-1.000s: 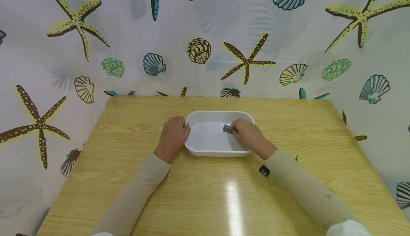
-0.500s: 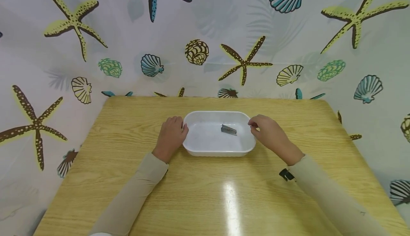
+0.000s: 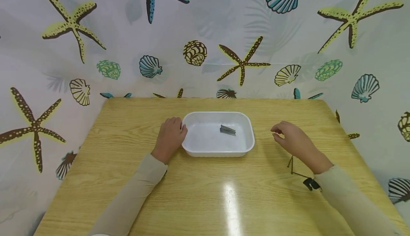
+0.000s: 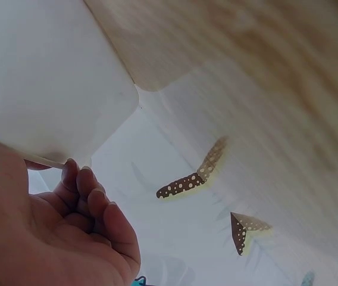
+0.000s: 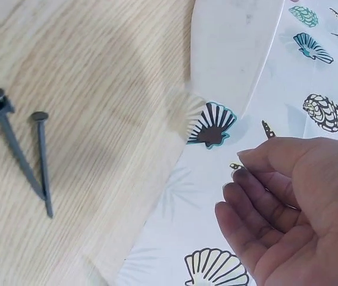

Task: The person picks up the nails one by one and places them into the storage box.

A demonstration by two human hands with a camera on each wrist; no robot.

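Observation:
A white plastic tray [image 3: 217,153] stands on the table with several dark nails [image 3: 228,130] lying side by side in it, right of its middle. My left hand [image 3: 169,136] is at the tray's left end; in the left wrist view its fingers [image 4: 97,202] pinch the rim. Right of the tray, my right hand [image 3: 296,140] hovers over the table with nothing in it, thumb and fingertips apart and loosely curved. Below it a few loose nails [image 3: 300,174] lie on the wood; the right wrist view shows their flat heads and shanks, one nail [image 5: 43,161] apart from a crossed pair.
The wooden table [image 3: 144,115] ends at a cloth backdrop [image 3: 179,72] printed with starfish and shells. A small black device [image 3: 311,184] is at the right sleeve's wrist. Light glares on the table's front middle.
My right hand has left the nails in the tray and moved right, out past the tray's rim to above the loose nails. The left hand keeps its place on the rim.

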